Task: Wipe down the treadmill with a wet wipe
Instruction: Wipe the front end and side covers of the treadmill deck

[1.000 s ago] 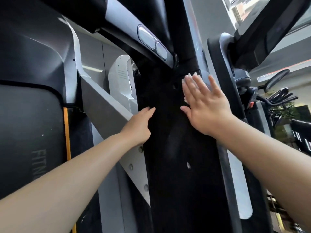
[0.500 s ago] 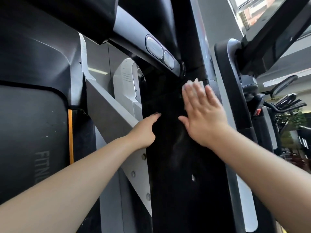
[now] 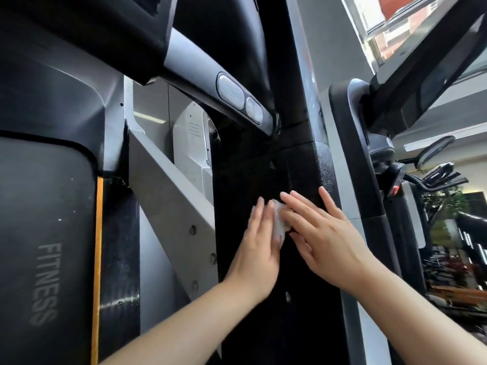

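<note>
Wipe (image 3: 278, 225) now sits between both hands on the treadmill's black upright (image 3: 263, 180); half a second ago the right hand (image 3: 326, 238) pressed it higher up alone; the left hand (image 3: 259, 248) has come across from the upright's edge; fingers of both lie straight, loosely spread, flat over the wipe; likely a handover or refold before the next stroke.

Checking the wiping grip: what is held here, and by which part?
The wet wipe lies between both hands on the black upright; left hand and right hand press its side edges with straight fingers.
</note>
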`<state>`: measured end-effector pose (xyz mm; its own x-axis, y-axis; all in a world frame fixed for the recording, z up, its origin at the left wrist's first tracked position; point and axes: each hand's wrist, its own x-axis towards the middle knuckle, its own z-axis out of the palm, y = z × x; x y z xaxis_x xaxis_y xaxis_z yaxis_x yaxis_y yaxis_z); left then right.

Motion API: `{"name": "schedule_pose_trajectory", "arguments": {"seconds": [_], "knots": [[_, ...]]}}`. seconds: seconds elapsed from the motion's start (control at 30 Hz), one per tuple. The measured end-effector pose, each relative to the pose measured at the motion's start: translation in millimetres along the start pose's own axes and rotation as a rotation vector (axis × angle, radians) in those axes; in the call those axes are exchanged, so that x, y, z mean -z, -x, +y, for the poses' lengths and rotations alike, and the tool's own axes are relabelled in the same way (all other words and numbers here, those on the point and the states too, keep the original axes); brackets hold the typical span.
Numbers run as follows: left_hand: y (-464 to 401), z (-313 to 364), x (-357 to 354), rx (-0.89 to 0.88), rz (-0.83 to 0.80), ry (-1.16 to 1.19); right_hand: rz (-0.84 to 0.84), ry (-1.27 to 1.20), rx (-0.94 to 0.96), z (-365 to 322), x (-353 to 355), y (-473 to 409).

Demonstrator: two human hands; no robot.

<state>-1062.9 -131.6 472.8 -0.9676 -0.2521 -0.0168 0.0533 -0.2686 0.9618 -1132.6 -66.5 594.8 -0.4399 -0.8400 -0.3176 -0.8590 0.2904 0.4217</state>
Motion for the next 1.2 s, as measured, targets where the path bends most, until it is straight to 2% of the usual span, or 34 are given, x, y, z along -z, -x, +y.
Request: {"name": "schedule_pose_trajectory", "arguments": {"seconds": [0.07, 0.17, 0.23, 0.3, 0.37, 0.43, 0.57, 0.73, 0.87, 0.93, 1.07, 1.2], "knots": [[3, 0, -10, 0.006, 0.056, -0.008, 0.075, -0.005, -0.049, 7, 0, 5], [6, 4, -28, -0.018, -0.003, 0.028, 0.258, -0.088, -0.215, 13, -6, 8], [8, 2, -39, -0.046, -0.013, 0.029, 0.402, -0.252, -0.381, 11, -12, 8], [7, -6, -43, -0.080, 0.107, 0.146, 0.474, -0.435, -0.488, 8, -17, 9], [6, -17, -43, -0.097, 0.328, 0.194, 0.487, -0.525, -0.524, 6, -19, 10], [2, -23, -41, -0.129, 0.479, 0.108, 0.448, -0.547, -0.541, 8, -18, 8], [5, -31, -47, -0.099, 0.550, -0.012, 0.394, -0.505, -0.530, 9, -18, 8], [17, -15, -66, -0.149, 0.285, -0.053, 0.414, -0.495, -0.516, 10, -19, 6], [-38, 16, -51, -0.326, 0.207, -0.168, 0.442, -0.555, -0.505, 13, -22, 7], [-76, 28, -34, -0.338, 0.146, -0.224, 0.438, -0.578, -0.508, 14, -22, 7], [-117, 30, -11, -0.379, 0.145, -0.305, 0.420, -0.558, -0.510, 12, -22, 8], [-62, -1, -28, -0.388, 0.185, -0.325, 0.398, -0.517, -0.493, 22, -14, 5]]}}
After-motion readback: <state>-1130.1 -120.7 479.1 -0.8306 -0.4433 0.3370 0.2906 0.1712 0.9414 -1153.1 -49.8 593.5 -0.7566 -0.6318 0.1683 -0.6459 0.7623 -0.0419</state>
